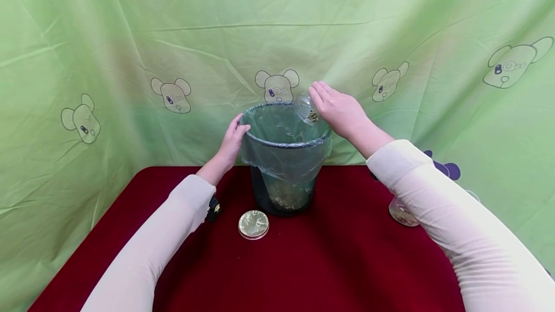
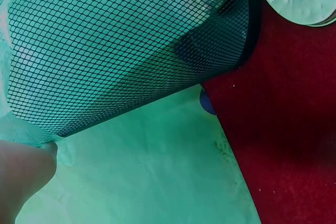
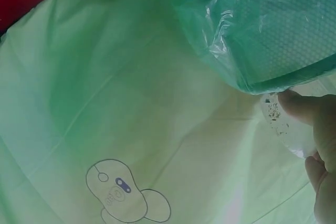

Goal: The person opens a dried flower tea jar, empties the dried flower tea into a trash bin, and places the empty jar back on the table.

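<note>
A black mesh waste bin (image 1: 259, 184) stands upright on the table, lined with a thin green-tinted plastic bag (image 1: 292, 160) folded over its rim. My left hand (image 1: 231, 139) grips the bin's rim on the left, over the bag. Above the right part of the bin's mouth, my right hand (image 1: 340, 112) holds a small clear jar (image 1: 302, 109) tipped on its side, its mouth toward the bin. Dried bits (image 1: 312, 116) lie inside the jar; the right wrist view shows dark flecks on its clear wall (image 3: 278, 121). Pale stuff shows low through the mesh.
A round metallic lid (image 1: 253, 224) lies on the red tablecloth (image 1: 347, 254) in front of the bin. At right, partly behind my sleeve, stands a clear glass vessel (image 1: 402, 213) with bits at its bottom; a purple object (image 1: 453, 171) is behind it. Green printed curtain (image 1: 217, 4) surrounds the table.
</note>
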Motion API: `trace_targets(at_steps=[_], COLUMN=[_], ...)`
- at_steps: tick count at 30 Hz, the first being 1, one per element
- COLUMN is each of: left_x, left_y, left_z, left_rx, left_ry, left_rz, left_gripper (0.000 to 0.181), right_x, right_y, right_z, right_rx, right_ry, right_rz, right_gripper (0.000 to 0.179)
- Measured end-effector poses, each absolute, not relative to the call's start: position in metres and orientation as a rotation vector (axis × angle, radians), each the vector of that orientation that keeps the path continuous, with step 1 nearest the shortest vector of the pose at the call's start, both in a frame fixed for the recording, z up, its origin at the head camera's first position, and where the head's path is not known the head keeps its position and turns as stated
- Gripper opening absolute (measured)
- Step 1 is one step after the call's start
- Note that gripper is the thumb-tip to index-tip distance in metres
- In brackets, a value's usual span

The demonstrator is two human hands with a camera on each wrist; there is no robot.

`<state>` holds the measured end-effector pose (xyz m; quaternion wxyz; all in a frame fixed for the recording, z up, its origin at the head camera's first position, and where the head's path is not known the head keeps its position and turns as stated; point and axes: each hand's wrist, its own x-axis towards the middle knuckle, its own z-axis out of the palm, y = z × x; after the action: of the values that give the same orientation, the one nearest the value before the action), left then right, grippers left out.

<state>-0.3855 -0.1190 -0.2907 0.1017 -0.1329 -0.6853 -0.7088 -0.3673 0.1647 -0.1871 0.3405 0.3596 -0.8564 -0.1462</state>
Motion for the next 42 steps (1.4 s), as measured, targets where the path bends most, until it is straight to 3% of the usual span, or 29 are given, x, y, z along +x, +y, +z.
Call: trace_targets(at_steps=[42], left_x=[-0.3871], left_y=[-0.1192], left_z=[-0.2907], left_rx=[-0.404], left_ry=[-2.002], left_rz=[-2.118], left_gripper=[0.065], right_x=[-0.3729], right_y=[0.1595], right_z=[-0.1864], right_rx=[1.116], right_ry=[-1.885], right_rz=[-0.684], right_gripper=[0.039])
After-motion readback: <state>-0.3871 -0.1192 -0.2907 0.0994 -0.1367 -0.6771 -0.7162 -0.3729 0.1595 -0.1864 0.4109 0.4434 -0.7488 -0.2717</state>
